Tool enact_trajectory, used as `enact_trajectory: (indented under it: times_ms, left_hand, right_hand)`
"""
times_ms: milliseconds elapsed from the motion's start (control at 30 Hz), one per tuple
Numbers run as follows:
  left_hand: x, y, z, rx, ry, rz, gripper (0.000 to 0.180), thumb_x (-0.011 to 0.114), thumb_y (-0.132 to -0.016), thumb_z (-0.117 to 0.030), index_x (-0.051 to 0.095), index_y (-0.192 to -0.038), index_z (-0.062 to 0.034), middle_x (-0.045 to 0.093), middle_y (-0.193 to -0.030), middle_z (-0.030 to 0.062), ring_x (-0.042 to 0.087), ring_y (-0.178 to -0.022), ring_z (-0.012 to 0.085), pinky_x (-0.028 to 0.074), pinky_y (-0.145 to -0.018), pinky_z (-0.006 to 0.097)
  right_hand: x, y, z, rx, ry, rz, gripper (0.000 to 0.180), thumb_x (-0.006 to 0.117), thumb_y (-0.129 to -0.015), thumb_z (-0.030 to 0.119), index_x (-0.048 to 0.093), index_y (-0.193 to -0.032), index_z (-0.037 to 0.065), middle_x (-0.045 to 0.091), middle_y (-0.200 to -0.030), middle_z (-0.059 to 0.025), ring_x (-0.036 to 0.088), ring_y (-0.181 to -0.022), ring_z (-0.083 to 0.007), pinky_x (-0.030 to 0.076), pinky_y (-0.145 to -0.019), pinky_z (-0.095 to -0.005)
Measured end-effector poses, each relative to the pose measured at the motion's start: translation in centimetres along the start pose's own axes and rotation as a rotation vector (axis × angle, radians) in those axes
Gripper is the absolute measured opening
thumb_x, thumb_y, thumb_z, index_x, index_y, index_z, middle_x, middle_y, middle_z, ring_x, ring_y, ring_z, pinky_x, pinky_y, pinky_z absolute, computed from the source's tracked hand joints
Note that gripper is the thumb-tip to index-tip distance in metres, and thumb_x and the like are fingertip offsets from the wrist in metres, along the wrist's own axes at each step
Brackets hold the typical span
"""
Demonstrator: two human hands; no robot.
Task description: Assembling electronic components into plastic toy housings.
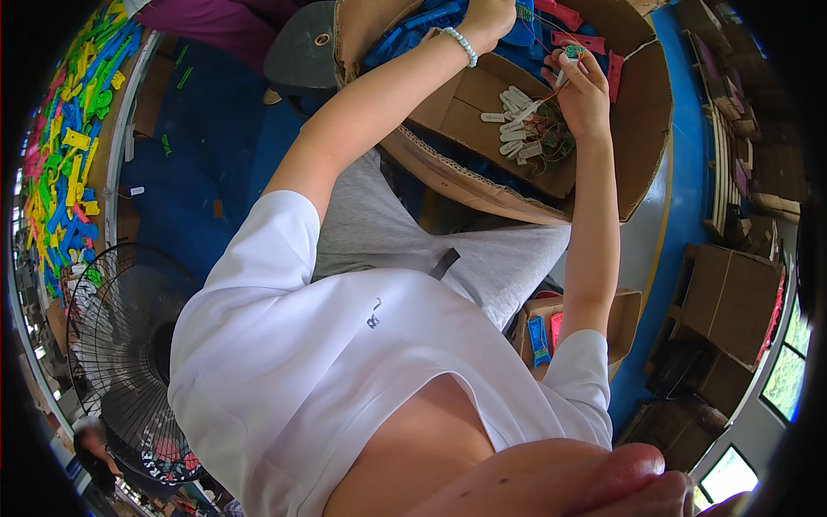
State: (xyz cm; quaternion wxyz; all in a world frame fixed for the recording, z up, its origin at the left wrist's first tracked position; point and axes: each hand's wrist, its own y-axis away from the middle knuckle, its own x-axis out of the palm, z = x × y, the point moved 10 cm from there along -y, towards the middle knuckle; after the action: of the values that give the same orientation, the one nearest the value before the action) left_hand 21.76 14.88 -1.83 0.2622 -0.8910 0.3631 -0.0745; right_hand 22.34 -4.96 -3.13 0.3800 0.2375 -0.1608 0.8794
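Fingers of the right hand (pixel 586 96) pinch a green circuit board (pixel 575 52) over the cardboard box (pixel 648 129), apparently to steady it; whether the left hand (pixel 490 21) grips, I cannot tell.

parts (pixel 514 135) in box (pixel 465 129) inside carton (pixel 642 112)

Large cardboard box (pixel 644 129) of blue plastic parts (pixel 407 39) and red ones (pixel 615 76)
Inside it, a smaller cardboard tray (pixel 461 99) carries white stick-shaped pieces (pixel 512 135) and tangled thin wires (pixel 554 138); at the left, a tabletop (pixel 121 108) bears a heap of yellow, green, blue and pink pieces (pixel 79 146).
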Motion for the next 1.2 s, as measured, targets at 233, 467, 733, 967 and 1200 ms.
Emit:
enact_trajectory:
  times_ms: [233,467,733,967,1200]
  left_hand:
    - [0.4,0.8,-1.6,0.285,-0.153,0.071,0.021,0.049,-0.093,-0.002,0.059,-0.111,0.0016,0.063,-0.106,0.0256,0.059,-0.103,0.0419,0.048,-0.089,0.045]
    - [0.8,1.7,-2.4,0.369,-0.173,0.069,0.021,0.050,-0.092,0.000,0.058,-0.111,0.0019,0.060,-0.099,0.0239,0.058,-0.095,0.0412,0.046,-0.084,0.046]
    - [0.3,2.1,-2.6,0.321,-0.090,0.129,0.021,0.051,-0.094,-0.003,0.058,-0.114,0.0010,0.061,-0.106,0.0216,0.059,-0.102,0.0389,0.047,-0.089,0.042]
    - [1.1,1.4,-5.0,0.119,0.309,0.370,0.029,0.049,-0.101,-0.010,0.057,-0.127,-0.0021,0.059,-0.119,0.0072,0.055,-0.111,0.0165,0.042,-0.096,0.027]
    - [0.2,1.4,-9.2,-0.067,0.621,0.501,0.031,0.049,-0.101,-0.012,0.058,-0.130,-0.0055,0.058,-0.117,0.0024,0.052,-0.103,0.0108,0.041,-0.094,0.025]
  right_hand:
    - [-0.9,1.2,2.7,-0.308,0.490,-0.061,0.039,0.069,-0.086,-0.004,0.057,-0.123,-0.001,0.065,-0.093,-0.0040,0.062,-0.090,-0.0122,0.048,-0.082,-0.0256]
    - [-2.3,1.4,2.3,-0.217,0.513,-0.085,0.031,0.073,-0.081,-0.008,0.065,-0.109,0.000,0.069,-0.108,-0.0101,0.064,-0.094,-0.0129,0.049,-0.082,-0.0263]
    - [-4.2,2.7,4.7,-0.395,0.536,-0.225,0.026,0.078,-0.075,-0.010,0.066,-0.096,-0.001,0.069,-0.102,-0.0071,0.064,-0.091,-0.0135,0.051,-0.080,-0.0259]
    - [-4.9,3.7,4.5,-0.186,1.779,-0.336,0.050,0.083,-0.077,0.020,0.066,-0.122,0.007,0.062,-0.122,-0.0120,0.065,-0.089,-0.0152,0.051,-0.080,-0.0282]
    - [1.4,2.2,-0.6,0.043,0.719,0.095,0.039,0.076,-0.085,0.010,0.064,-0.119,-0.003,0.070,-0.102,-0.0077,0.062,-0.078,-0.0083,0.046,-0.064,-0.0240]
